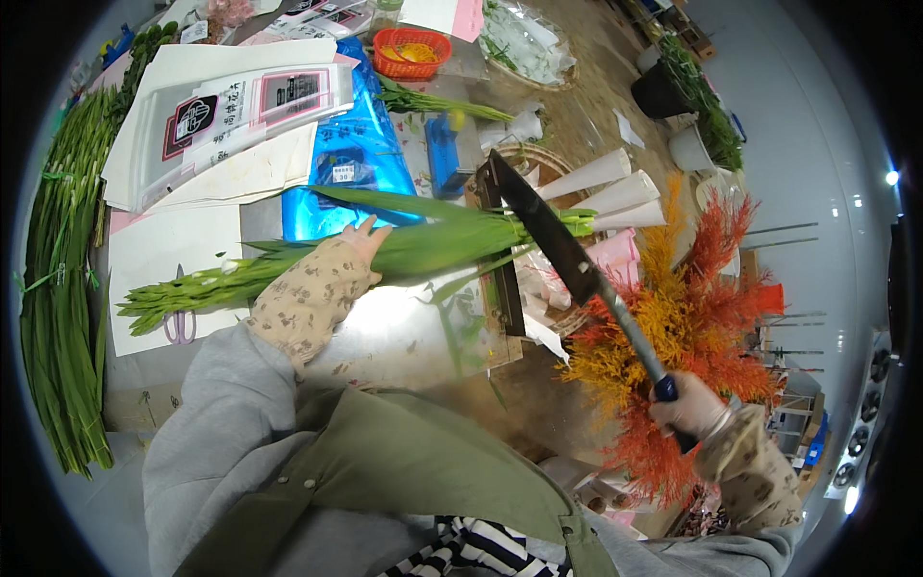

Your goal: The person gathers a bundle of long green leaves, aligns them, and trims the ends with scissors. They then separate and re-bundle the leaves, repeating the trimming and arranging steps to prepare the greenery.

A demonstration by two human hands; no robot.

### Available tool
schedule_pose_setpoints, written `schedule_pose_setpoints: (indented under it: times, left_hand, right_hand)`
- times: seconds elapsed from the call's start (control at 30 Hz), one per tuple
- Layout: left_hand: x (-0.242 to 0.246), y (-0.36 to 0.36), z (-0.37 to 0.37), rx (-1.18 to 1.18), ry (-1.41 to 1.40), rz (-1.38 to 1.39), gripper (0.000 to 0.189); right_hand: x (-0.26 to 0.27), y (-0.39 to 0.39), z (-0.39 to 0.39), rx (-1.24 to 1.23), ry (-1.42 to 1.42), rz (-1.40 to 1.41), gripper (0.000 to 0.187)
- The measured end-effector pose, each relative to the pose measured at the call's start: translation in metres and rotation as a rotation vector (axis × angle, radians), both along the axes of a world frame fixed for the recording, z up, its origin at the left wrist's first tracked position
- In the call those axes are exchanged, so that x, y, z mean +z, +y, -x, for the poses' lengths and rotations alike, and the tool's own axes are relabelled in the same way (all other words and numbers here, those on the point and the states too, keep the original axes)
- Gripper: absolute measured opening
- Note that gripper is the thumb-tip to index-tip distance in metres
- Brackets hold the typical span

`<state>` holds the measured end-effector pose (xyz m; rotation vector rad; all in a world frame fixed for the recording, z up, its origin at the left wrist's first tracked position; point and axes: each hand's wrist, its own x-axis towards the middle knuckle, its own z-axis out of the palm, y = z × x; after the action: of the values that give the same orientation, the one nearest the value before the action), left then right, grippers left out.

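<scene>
A bundle of long-leaved green flower stems (447,244) lies across the metal-topped table, its budded tips (195,292) to the left. My left hand (364,249) presses over the middle of the bundle, holding it with fingers spread. At the right the cut-end side of the stems (577,220) passes over the frame of a lever stem cutter (510,288). My right hand (689,407) grips the lever's blue handle, and the broad dark blade (544,231) is raised at an angle, crossing the stems in view. Whether the blade touches them I cannot tell.
Purple-handled scissors (180,324) lie under the bud tips. Printed clear sleeves (238,119), white paper sheets (173,267) and a blue plastic package (353,144) cover the left. Behind stands a red basket (411,54). Orange-red dyed foliage (670,332) and white paper cones (613,191) are right.
</scene>
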<state>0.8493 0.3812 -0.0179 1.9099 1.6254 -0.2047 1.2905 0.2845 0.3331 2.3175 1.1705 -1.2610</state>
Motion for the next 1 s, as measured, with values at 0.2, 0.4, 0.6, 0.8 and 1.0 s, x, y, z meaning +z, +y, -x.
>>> schedule_pose_setpoints:
  times: [0.2, 0.4, 0.6, 0.8, 1.0]
  left_hand:
    - [0.012, 0.012, -0.006, -0.053, 0.137, 0.141, 0.108]
    - [-0.024, 0.008, -0.012, -0.035, 0.118, 0.024, 0.112]
    - [-0.048, 0.005, -0.011, 0.006, 0.113, -0.038, 0.111]
    - [-0.053, -0.001, -0.014, 0.031, 0.098, -0.097, 0.110]
    - [-0.060, -0.007, -0.008, 0.036, 0.082, -0.142, 0.108]
  right_hand:
    - [-0.070, -0.053, -0.030, 0.095, -0.103, -0.182, 0.029]
    - [-0.117, -0.082, -0.039, 0.154, -0.114, -0.256, 0.033]
    - [-0.146, -0.098, -0.044, 0.179, -0.084, -0.325, 0.030]
    - [-0.220, -0.129, -0.062, 0.146, -0.039, -0.359, 0.029]
    - [-0.364, -0.145, -0.075, 0.072, -0.004, -0.394, 0.021]
